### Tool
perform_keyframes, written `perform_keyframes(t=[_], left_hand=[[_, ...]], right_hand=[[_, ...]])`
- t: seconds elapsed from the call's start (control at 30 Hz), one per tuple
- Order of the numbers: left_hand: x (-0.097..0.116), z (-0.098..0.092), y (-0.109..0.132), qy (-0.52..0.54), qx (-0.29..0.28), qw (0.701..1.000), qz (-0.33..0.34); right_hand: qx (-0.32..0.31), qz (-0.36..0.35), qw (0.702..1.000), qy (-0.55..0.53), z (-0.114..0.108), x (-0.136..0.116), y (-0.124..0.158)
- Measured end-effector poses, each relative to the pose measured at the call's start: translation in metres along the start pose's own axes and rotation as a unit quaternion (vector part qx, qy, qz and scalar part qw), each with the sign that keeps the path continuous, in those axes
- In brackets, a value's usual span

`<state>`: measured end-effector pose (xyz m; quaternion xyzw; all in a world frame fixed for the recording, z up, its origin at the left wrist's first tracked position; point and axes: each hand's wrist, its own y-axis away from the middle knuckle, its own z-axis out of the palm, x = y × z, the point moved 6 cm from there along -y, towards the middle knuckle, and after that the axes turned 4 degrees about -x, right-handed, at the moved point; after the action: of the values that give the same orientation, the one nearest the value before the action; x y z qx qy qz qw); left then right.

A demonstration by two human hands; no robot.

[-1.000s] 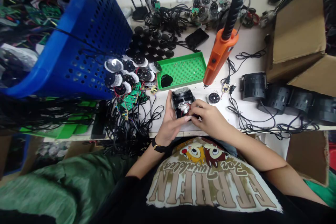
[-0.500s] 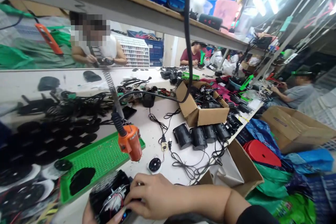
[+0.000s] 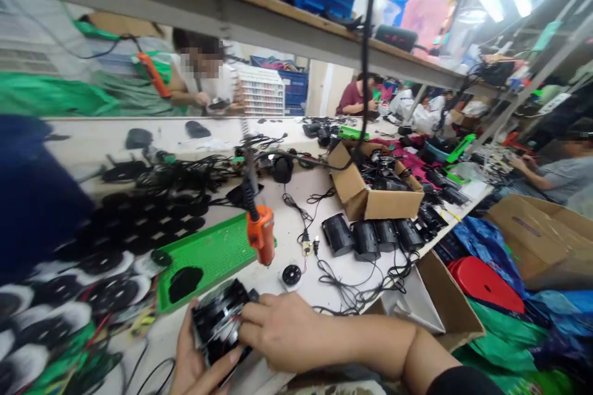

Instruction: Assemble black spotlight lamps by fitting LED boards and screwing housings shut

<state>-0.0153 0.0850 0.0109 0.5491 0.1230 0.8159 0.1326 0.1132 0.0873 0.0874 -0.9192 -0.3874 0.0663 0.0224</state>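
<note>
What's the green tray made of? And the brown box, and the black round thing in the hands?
The green tray looks like plastic: bright, even colour, a raised rim and a finely dotted floor. The brown box looks like cardboard: dull brown, with its flaps folded open. The black round thing, held in the left hand, is probably hard plastic, slightly shiny, but blur hides detail.

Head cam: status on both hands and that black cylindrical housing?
Left hand cradles black cylindrical plastic housing. Right hand grips its side. Orange hanging screwdriver beyond it, apart.
</note>
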Motion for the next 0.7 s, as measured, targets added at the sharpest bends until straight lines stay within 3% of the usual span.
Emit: perform_keyframes(t=[0.1, 0.2, 0.3, 0.43, 0.53, 0.7], left_hand=[[0.012, 0.006, 0.005, 0.064, 0.031, 0.998, 0.001], [0.016, 0.005, 0.004, 0.113, 0.049, 0.991, 0.047], [0.014, 0.001, 0.001, 0.141, 0.05, 0.984, 0.093], [0.008, -0.001, -0.001, 0.143, 0.055, 0.981, 0.119], [0.003, 0.006, 0.0, 0.117, 0.041, 0.981, 0.147], [-0.007, 0.014, 0.006, 0.071, 0.028, 0.982, 0.175]], right_hand=[[0.03, 0.035, 0.992, -0.116, 0.002, 0.005, 0.007], [0.101, 0.075, 0.942, -0.31, 0.004, 0.016, 0.024], [0.159, 0.104, 0.899, -0.396, 0.016, 0.025, 0.044], [0.253, 0.097, 0.906, -0.325, 0.025, 0.02, 0.063], [0.302, 0.09, 0.918, -0.24, 0.024, 0.014, 0.062], [0.22, 0.134, 0.951, -0.169, 0.026, 0.018, 0.037]])
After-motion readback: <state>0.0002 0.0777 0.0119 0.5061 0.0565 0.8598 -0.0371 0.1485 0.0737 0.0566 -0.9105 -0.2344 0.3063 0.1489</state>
